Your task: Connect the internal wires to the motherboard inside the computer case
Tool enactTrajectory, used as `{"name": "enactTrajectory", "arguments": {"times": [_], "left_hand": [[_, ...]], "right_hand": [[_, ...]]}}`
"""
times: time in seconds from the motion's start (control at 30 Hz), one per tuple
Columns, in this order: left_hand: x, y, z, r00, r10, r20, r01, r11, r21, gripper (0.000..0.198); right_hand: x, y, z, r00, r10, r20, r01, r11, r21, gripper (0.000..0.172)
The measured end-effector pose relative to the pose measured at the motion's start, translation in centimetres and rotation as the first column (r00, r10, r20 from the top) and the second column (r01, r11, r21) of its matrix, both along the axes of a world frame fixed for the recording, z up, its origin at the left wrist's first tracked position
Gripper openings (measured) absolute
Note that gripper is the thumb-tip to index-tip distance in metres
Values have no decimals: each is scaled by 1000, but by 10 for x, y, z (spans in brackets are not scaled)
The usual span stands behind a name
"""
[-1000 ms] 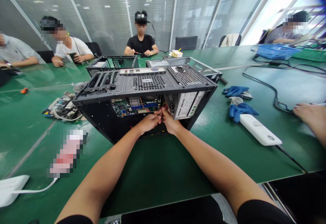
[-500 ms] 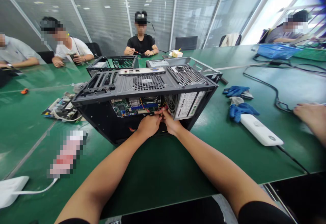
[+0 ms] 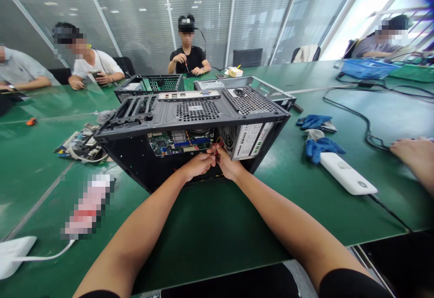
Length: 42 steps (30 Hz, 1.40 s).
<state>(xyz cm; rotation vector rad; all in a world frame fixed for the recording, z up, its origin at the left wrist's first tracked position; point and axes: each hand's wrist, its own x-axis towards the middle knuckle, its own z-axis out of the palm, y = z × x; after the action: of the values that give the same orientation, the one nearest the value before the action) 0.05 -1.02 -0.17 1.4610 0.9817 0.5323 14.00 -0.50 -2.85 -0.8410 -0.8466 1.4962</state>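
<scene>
A black computer case (image 3: 135,128) lies in front of me on the green table, its open side towards me. Inside it are a green motherboard (image 3: 162,144) and, at the right, a power supply (image 3: 249,139) with a fan and a white label. My left hand (image 3: 199,164) and my right hand (image 3: 228,163) meet at the opening, just left of the power supply. Both are closed, fingertips together, on thin cables (image 3: 217,146) partly hidden by the fingers. Reddish wires show above the fingertips.
Behind stand more case frames (image 3: 152,81). Left lie a loose circuit board (image 3: 81,144), a pixelated phone (image 3: 88,205) and a white power bank (image 3: 16,255). Right are blue gloves (image 3: 322,146), a white device (image 3: 347,171), black cable (image 3: 359,112) and another person's hand (image 3: 413,158). Several people sit around the table.
My left hand has turned and dropped slightly, its fingertips still against my right hand's. My right hand has barely moved. Across the table a person has raised one hand with a screwdriver.
</scene>
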Motion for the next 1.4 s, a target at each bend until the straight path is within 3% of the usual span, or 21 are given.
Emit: {"name": "enactTrajectory", "arguments": {"times": [0.1, 0.23, 0.47, 0.63, 0.73, 0.87, 0.93, 1.03, 1.17, 1.3, 1.4], "left_hand": [[1, 0, -1, 999, 10, -37, -8, 997, 72, 37], [0, 3, -2, 982, 31, -184, 20, 963, 269, 35], [-3, 6, 0, 904, 73, -422, 161, 856, 492, 36], [0, 2, -2, 824, 202, -529, 236, 727, 645, 32], [2, -3, 0, 749, 282, -599, 280, 685, 672, 36], [5, -9, 3, 627, 354, -694, 322, 693, 645, 38], [6, -11, 4, 601, 366, -710, 331, 695, 639, 38], [7, -10, 2, 641, 357, -680, 305, 694, 652, 37], [6, -3, -3, 782, 265, -564, 228, 720, 655, 34], [1, 6, -10, 904, 113, -413, 140, 833, 535, 39], [-2, 10, -15, 948, 68, -312, 80, 896, 437, 50]], "right_hand": [[-1, -1, 0, 1000, -12, 1, 12, 1000, 0, 49], [-2, -2, 1, 1000, -29, 12, 29, 1000, 10, 50], [-3, -1, 0, 996, -62, 68, 61, 998, 18, 50], [-2, 0, -2, 994, -93, 62, 93, 996, 17, 47], [-1, 0, -2, 994, -97, 53, 97, 995, 6, 47], [-2, -1, -1, 991, -105, 83, 106, 994, -3, 46], [-2, -1, 0, 990, -109, 93, 110, 994, -12, 47], [-2, -1, 0, 990, -108, 88, 111, 994, -24, 47], [0, -1, 0, 994, -74, 86, 76, 997, -19, 46], [3, -1, 0, 998, -7, 60, 7, 1000, -4, 49], [4, -1, 0, 999, 4, 46, -5, 1000, 7, 48]]}}
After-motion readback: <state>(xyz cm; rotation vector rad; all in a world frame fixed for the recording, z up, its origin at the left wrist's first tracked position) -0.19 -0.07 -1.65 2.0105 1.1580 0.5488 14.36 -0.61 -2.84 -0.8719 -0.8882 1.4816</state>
